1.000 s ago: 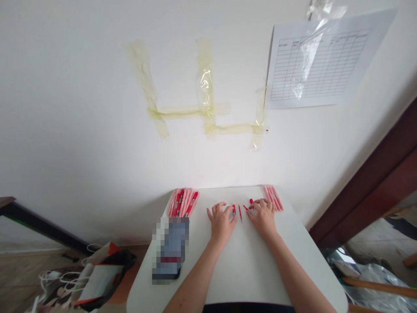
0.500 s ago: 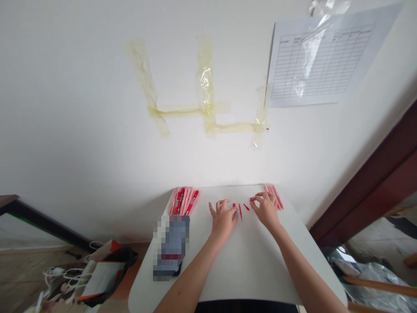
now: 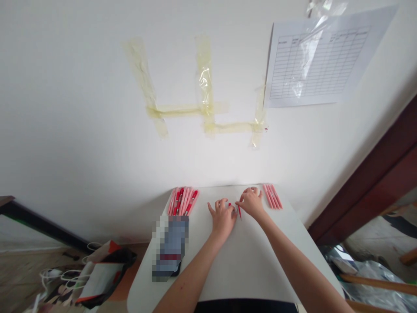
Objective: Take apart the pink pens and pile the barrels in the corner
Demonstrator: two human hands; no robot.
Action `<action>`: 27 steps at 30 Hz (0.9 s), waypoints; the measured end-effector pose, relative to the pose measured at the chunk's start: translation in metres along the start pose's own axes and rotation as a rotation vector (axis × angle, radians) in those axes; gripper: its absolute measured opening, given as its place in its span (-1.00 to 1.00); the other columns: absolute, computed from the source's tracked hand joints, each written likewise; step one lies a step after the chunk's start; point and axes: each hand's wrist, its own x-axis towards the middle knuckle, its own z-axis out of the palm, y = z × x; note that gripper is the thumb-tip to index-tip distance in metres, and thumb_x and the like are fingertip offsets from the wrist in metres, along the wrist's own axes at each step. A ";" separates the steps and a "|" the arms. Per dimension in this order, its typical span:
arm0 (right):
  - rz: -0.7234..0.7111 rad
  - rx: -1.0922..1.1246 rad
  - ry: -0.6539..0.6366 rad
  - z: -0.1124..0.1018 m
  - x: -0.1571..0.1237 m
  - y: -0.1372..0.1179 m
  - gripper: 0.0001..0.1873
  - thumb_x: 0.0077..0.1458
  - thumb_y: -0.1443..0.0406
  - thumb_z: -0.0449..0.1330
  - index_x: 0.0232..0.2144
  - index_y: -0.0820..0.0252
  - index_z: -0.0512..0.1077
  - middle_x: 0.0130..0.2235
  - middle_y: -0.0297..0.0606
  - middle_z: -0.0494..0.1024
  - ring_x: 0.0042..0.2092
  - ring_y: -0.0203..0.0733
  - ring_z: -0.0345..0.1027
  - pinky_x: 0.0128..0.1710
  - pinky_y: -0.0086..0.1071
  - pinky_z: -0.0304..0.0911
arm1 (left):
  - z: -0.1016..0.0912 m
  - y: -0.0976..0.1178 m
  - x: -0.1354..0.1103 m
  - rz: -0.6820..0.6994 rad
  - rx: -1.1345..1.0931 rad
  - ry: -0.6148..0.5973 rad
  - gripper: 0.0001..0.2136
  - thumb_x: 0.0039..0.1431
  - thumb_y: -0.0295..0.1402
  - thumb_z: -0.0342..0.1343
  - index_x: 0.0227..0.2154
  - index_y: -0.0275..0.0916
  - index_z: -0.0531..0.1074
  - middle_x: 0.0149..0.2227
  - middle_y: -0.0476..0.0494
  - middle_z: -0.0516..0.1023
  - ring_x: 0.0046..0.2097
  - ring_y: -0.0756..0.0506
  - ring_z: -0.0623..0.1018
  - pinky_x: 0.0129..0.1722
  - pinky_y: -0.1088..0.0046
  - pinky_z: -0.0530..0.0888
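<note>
On the white table (image 3: 247, 261) my left hand (image 3: 222, 216) rests near the middle back, fingers curled, its tips touching small red pen parts (image 3: 230, 204). Just right of it, my right hand (image 3: 251, 202) has its fingers pinched at a thin red refill (image 3: 239, 212). What either hand grips is too small to make out. A pile of pink and red pens (image 3: 182, 201) lies at the back left. A row of pink pen barrels (image 3: 273, 196) lies at the back right.
A blurred dark object (image 3: 170, 248) lies on the table's left side. The white wall behind carries yellowed tape strips (image 3: 205, 87) and a printed sheet (image 3: 317, 61). Bags and cables (image 3: 91, 278) lie on the floor at left; a dark wooden frame (image 3: 374, 182) stands at right.
My right hand has moved left from beside the pink barrels to the small red parts next to my left hand. My left hand has stayed nearly in place.
</note>
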 end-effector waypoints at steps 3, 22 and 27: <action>0.016 -0.037 -0.029 0.003 0.006 -0.003 -0.75 0.10 0.11 0.27 -0.35 0.15 0.64 0.07 0.02 0.47 0.24 0.25 0.05 0.23 0.32 -0.25 | 0.000 0.002 0.001 -0.002 -0.003 0.003 -0.91 0.16 -0.22 0.24 -0.33 -0.06 0.57 0.12 -0.14 0.43 0.20 -0.27 0.32 0.32 -0.43 -0.11; 0.112 -0.028 -0.065 0.003 0.013 0.001 -0.71 0.07 0.14 0.27 -0.27 0.21 0.64 0.15 0.10 0.43 0.27 0.29 0.04 0.23 0.26 -0.18 | 0.009 0.015 0.005 -0.062 -0.028 0.025 -0.90 0.18 -0.39 0.17 -0.37 -0.10 0.59 0.11 -0.15 0.46 0.21 -0.27 0.34 0.32 -0.41 -0.08; 0.110 -0.043 -0.045 0.001 0.013 0.004 -0.66 0.07 0.05 0.28 -0.29 0.18 0.65 0.14 0.09 0.45 0.26 0.30 0.06 0.23 0.24 -0.15 | 0.008 0.017 0.006 -0.059 -0.024 0.024 -0.92 0.18 -0.31 0.20 -0.38 -0.11 0.59 0.11 -0.17 0.46 0.20 -0.28 0.34 0.32 -0.41 -0.09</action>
